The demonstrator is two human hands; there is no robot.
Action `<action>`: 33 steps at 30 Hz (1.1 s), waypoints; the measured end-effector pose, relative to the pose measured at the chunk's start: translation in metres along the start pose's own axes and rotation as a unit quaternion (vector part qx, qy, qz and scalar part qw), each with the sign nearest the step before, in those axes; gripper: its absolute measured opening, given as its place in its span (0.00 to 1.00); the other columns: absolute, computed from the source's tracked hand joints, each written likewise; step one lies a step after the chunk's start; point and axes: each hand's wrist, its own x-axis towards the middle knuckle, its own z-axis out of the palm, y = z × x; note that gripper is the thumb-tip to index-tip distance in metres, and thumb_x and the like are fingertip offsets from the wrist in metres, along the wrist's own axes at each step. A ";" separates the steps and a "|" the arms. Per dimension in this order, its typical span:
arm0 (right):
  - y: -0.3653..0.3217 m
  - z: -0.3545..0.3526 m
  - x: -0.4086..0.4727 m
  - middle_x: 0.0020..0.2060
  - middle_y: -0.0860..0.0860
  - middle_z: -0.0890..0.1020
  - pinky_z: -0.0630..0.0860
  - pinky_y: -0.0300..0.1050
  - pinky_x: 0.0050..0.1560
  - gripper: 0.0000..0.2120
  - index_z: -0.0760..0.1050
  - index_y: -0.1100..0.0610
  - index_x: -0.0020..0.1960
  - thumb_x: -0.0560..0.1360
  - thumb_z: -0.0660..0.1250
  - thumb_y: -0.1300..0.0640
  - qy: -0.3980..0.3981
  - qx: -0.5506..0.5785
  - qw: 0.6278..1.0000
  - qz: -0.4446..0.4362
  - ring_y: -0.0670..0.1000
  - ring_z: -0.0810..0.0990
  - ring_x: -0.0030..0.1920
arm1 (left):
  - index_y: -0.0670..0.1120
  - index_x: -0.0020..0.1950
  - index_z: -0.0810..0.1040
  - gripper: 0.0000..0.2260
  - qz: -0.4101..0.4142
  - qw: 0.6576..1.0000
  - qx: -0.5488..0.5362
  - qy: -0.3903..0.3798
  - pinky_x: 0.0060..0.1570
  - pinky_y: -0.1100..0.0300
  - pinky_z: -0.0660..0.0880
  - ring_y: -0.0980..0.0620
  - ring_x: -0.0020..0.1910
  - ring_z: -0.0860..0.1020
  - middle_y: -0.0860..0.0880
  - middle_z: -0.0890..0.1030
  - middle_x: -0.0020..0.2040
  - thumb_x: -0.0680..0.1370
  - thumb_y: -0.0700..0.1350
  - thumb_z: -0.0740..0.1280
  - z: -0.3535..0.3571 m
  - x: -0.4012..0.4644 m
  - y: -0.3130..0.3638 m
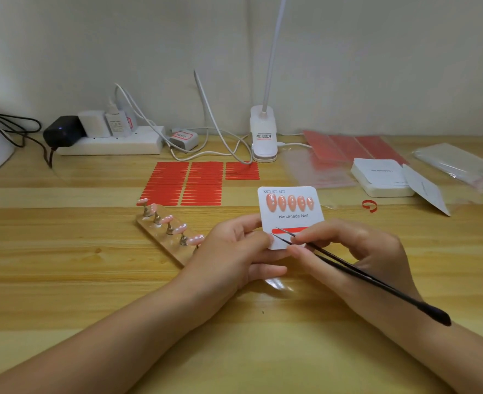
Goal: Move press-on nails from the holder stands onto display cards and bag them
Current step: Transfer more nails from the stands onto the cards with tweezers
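Wood table (64,280), white wall; left hand (234,251) holds card (290,216), right hand (356,251) tweezers (362,277).

bare wooden desk (64,251) left and near, nail stand (167,233) crowding left hand (234,251), red strips (183,183) behind

Your display card (290,217) reads "Handmade Nail", with what look like "XS", "S", "M" checkboxes on top; other labels are illegible.

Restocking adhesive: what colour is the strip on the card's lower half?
Red, on the white display card; strip clearest in head view.
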 end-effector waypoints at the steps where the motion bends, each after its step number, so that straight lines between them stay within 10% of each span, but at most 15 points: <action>1: 0.001 0.000 0.000 0.36 0.46 0.83 0.75 0.31 0.41 0.06 0.82 0.61 0.39 0.65 0.73 0.58 0.000 0.002 1.000 -0.007 0.40 0.81 0.38 | 0.45 0.55 0.78 0.14 -0.001 1.000 -0.001 0.001 0.35 0.67 0.78 0.57 0.42 0.82 0.49 0.84 0.49 0.78 0.33 0.57 0.000 0.000 0.000; 33: 0.005 -0.003 0.001 0.36 0.48 0.83 0.77 0.37 0.40 0.00 0.80 0.60 0.39 0.68 0.71 0.63 -0.039 0.034 0.998 -0.036 0.43 0.81 0.38 | 0.47 0.50 0.79 0.16 0.009 1.000 -0.012 -0.011 0.33 0.67 0.78 0.56 0.43 0.83 0.51 0.85 0.47 0.78 0.32 0.56 -0.001 -0.002 0.001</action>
